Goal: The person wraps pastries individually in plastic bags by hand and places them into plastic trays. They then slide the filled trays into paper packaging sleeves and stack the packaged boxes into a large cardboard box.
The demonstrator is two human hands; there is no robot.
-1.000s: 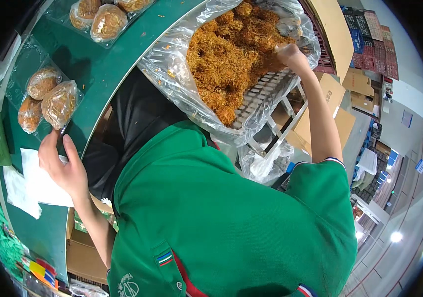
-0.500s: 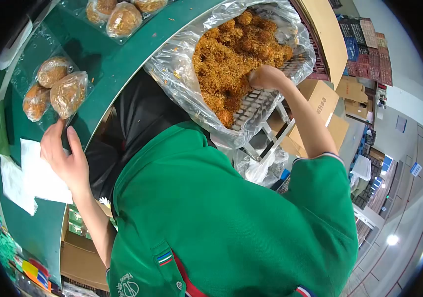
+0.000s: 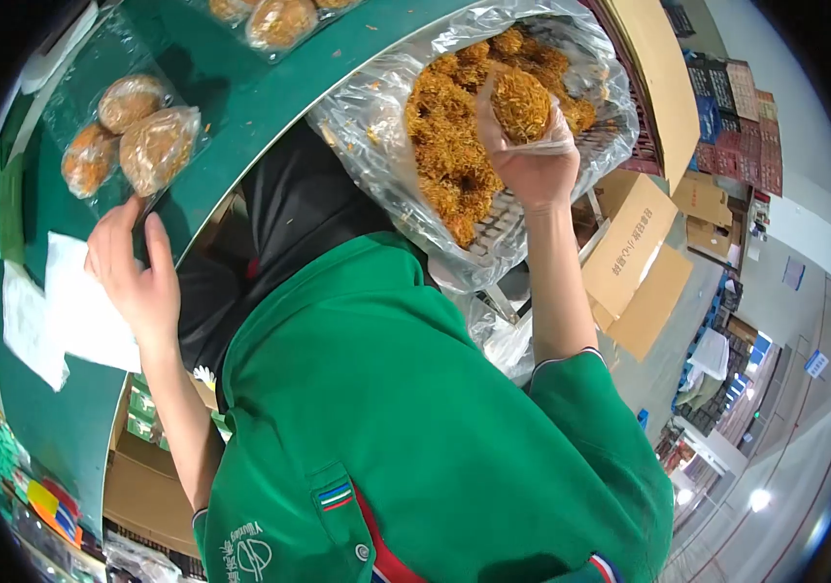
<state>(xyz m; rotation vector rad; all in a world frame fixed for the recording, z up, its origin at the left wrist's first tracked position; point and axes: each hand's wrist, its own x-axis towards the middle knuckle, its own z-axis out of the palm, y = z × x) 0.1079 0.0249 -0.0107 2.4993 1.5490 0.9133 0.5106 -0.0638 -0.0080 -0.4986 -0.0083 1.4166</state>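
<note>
My right hand (image 3: 539, 160), in a thin clear plastic glove, is closed around a round bun coated in brown shreds (image 3: 520, 105). It holds the bun just above a heap of similar shred-coated buns (image 3: 449, 155) in a crate lined with a clear plastic bag (image 3: 362, 121). On the green table, my left hand (image 3: 138, 277) has its thumb and fingers apart. Its index fingertip is at the near edge of a clear plastic tray beside a wrapped bun (image 3: 158, 151). Two other buns (image 3: 131, 102) sit against that one.
More wrapped buns (image 3: 281, 23) lie farther along the green table (image 3: 231, 121). White paper sheets (image 3: 85, 306) are left of my left hand. Cardboard boxes (image 3: 634, 238) stand beyond the crate, and stacked crates (image 3: 741, 126) farther off.
My right hand has come up out of the heap, turned palm up, with a shred-coated bun in it. My left hand stays beside the wrapped buns; the view has shifted slightly.
</note>
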